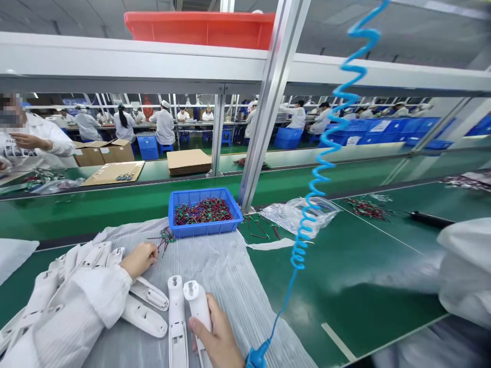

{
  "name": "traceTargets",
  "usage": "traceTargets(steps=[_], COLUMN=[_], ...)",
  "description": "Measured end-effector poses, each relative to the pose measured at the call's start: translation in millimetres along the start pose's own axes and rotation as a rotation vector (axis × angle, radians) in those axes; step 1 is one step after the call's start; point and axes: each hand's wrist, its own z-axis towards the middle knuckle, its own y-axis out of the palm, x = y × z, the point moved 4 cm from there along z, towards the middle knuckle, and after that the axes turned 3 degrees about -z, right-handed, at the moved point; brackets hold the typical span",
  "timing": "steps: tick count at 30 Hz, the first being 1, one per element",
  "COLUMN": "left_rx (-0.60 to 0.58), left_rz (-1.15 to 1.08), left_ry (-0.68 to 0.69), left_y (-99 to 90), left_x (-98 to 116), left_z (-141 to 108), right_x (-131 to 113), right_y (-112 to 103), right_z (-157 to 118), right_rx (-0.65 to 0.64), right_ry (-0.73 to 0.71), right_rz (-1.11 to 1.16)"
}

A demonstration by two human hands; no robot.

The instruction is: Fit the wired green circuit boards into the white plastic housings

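The right hand (215, 332) closes its fingers snugly around a white plastic device housing (198, 301), a steady hold. The left hand (140, 259), fingers curled narrow and holding nothing, rests on translucent plastic film (233, 291) just beside loose red-and-green wired components (165, 239); farther off sits a rectangular blue plastic tray (205, 212) of similar parts.

The right hand (217, 335) is gripping 1 white plastic handle shell (197, 306), and this shell is tilting with its rounded end pointing up and forward. Just beside it, 1 other white shell (176, 322) is lying on its back. The left hand (140, 259) is resting loosely curled, near 1 small bunch of red and green wired parts (165, 239).
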Motion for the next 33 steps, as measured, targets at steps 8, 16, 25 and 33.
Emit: traceTargets(steps=[8, 16, 25, 33], left_rx=[-0.107, -0.156, 0.247, 0.881], left_rz=[0.002, 0.115, 0.064, -0.01], left_ry=[0.098, 0.196, 0.298, 0.746], left_y=[-4.1, -9.2, -53.8, -63.0], left_x=[0.8, 3.1, 57.4, 167.1], left_z=[-0.5, 0.3, -41.7, -132.7], right_x=[-10.2, -7.8, -38.6, -85.9], right_y=[2.7, 4.9, -8.8, -1.4], right_z=[-2.3, 0.8, -24.2, -54.5], right_rx=[-0.024, -0.089, -0.043, -0.038], right_ry=[-0.038, -0.047, 0.07, -0.051], right_rz=[-0.056, -0.011, 0.326, 0.382])
